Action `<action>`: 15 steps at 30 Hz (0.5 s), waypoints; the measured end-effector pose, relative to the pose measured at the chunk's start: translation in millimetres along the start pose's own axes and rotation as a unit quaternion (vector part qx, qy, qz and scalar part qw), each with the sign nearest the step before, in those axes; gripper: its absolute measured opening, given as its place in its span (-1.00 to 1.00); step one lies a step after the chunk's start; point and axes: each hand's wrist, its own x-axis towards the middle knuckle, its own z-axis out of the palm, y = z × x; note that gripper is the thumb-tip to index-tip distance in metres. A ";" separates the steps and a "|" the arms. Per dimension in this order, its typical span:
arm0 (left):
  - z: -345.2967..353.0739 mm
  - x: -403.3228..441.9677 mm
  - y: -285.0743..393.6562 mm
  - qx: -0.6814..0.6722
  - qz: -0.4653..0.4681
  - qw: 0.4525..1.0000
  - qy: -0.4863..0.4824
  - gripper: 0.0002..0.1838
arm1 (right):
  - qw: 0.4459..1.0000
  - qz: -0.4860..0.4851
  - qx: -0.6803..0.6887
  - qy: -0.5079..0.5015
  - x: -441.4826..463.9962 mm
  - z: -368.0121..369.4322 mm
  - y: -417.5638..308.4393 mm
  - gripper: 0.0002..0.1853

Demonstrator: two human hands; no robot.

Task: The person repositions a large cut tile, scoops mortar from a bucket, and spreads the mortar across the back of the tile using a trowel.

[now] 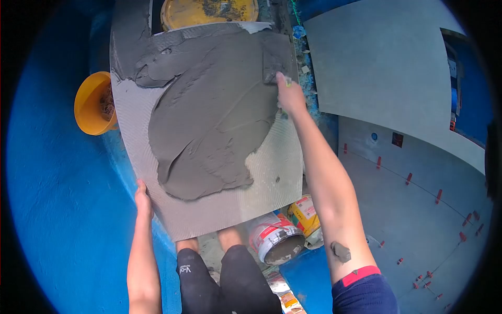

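Observation:
A large tile (269,196) with a finely ridged surface lies in front of me, tilted in view. Thick grey mortar (209,120) covers its middle and far part, while the near end and the left strip show bare. With my right hand (291,95) I grip a trowel (275,55), its flat blade on the mortar near the tile's far right corner. My left hand (143,199) holds the tile's near left edge, thumb on the side; the other fingers are mostly hidden. A grey blob of mortar sticks to my right forearm.
An orange bucket (85,107) stands left of the tile. Beyond the far edge is a yellow round lid (248,11). A white paint bucket (261,230) and a yellow bucket (306,212) lie near my legs. Tiles with red clips (408,179) are at right.

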 end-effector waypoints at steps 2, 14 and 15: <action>-5.7 6.5 -4.5 0.008 0.003 1.000 0.005 -0.22 | 0.980 0.105 0.144 -0.090 -21.0 6.8 10.8 -0.30; -6.6 7.4 -9.1 0.000 0.023 1.000 -0.003 -0.25 | 0.987 -0.031 -0.159 0.013 -9.4 -46.8 42.3 -0.34; -7.1 8.8 -9.8 -0.012 0.027 0.999 -0.011 -0.25 | 0.989 -0.023 -0.142 0.018 2.7 -48.5 44.4 -0.33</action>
